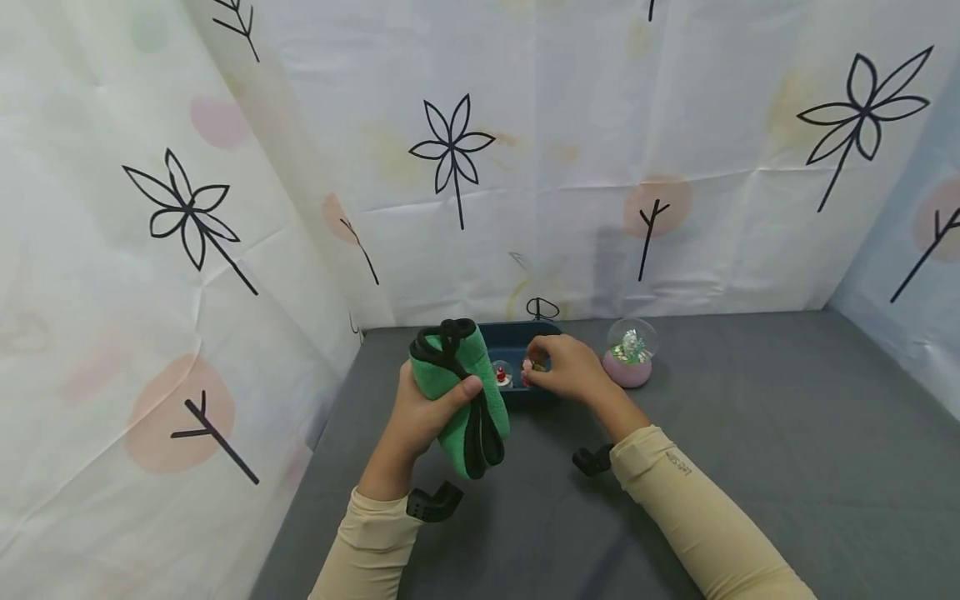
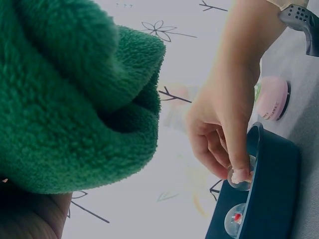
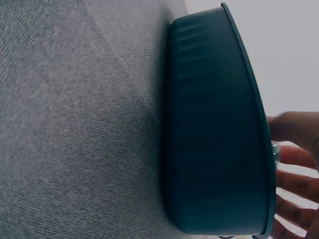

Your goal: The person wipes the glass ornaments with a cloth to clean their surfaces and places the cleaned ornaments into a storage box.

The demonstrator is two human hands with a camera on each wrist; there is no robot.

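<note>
My left hand (image 1: 422, 410) grips a folded green towel (image 1: 452, 385) with black edging, its thumb across the front, held up above the table. The towel fills much of the left wrist view. My right hand (image 1: 568, 367) reaches into a dark blue bin (image 1: 512, 335) and pinches a small snow globe (image 2: 240, 181) between thumb and fingers, at the level of the rim. Those fingers cover part of it. Beside it in the bin sits another small snow globe (image 1: 502, 377) with a red figure. In the right wrist view the bin's outer wall (image 3: 214, 134) hides most of the inside.
A larger snow globe with a pink base (image 1: 628, 371) stands on the grey tabletop (image 1: 750, 417), just right of the bin. Behind the table's far edge hangs a white curtain (image 1: 540, 192) with printed flowers, continuing along the left side. Black wrist cameras (image 1: 435, 502) are strapped to both arms.
</note>
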